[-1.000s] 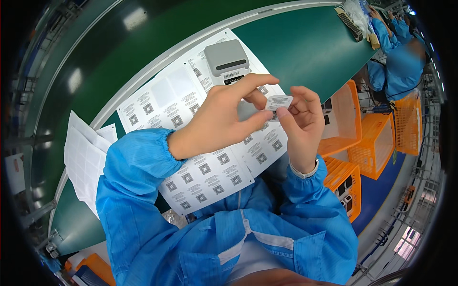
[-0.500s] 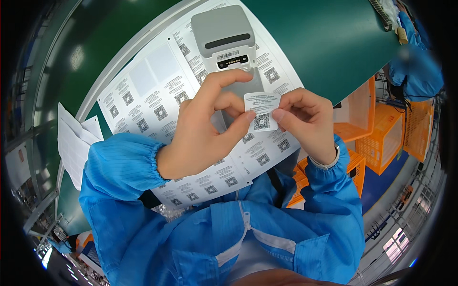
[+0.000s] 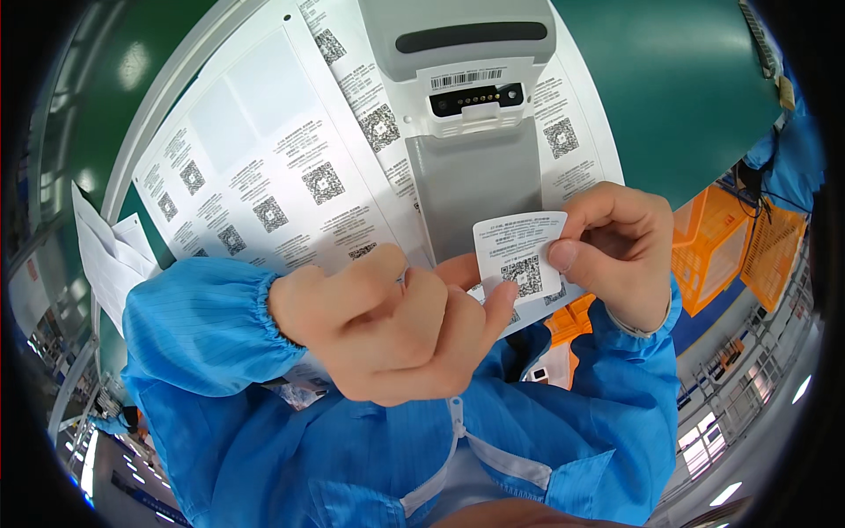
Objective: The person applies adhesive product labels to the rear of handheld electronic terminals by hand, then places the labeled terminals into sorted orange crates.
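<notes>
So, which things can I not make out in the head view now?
In the head view:
- Far end of the grey device: cut off by the top edge.
- One fingertip of the left hand: behind the white label.
- Part of the co-worker: lost in the dark rim.

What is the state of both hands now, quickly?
Left hand: fingers curled, thumb at the white label; grip cannot be told.
Right hand: closed, holding the label's right edge.

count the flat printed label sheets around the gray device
2 visible: a left sheet, and a right sheet that runs under the gray device and shows on both sides of it. More could be hidden beneath these or behind the left hand.
</notes>
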A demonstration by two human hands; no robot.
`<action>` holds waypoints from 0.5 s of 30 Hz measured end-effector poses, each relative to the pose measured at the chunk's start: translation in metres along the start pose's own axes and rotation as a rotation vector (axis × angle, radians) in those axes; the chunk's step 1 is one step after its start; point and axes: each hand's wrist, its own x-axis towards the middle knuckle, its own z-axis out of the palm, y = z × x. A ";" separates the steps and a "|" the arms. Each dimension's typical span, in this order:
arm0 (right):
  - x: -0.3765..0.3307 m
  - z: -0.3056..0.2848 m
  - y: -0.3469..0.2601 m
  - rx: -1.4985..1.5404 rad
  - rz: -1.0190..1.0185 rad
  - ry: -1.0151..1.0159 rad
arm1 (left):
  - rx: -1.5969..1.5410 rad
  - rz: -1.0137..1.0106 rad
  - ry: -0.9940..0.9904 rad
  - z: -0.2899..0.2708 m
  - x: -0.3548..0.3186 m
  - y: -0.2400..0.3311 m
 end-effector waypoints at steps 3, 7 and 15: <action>0.004 -0.002 0.002 -0.063 -0.031 -0.036 | 0.002 0.025 -0.066 -0.001 -0.003 -0.002; 0.007 -0.003 0.007 -0.473 -0.445 0.110 | -0.029 -0.056 -0.068 0.001 -0.003 -0.002; 0.023 -0.009 0.029 -1.331 -1.432 0.123 | -0.110 -0.144 -0.032 0.004 -0.004 -0.004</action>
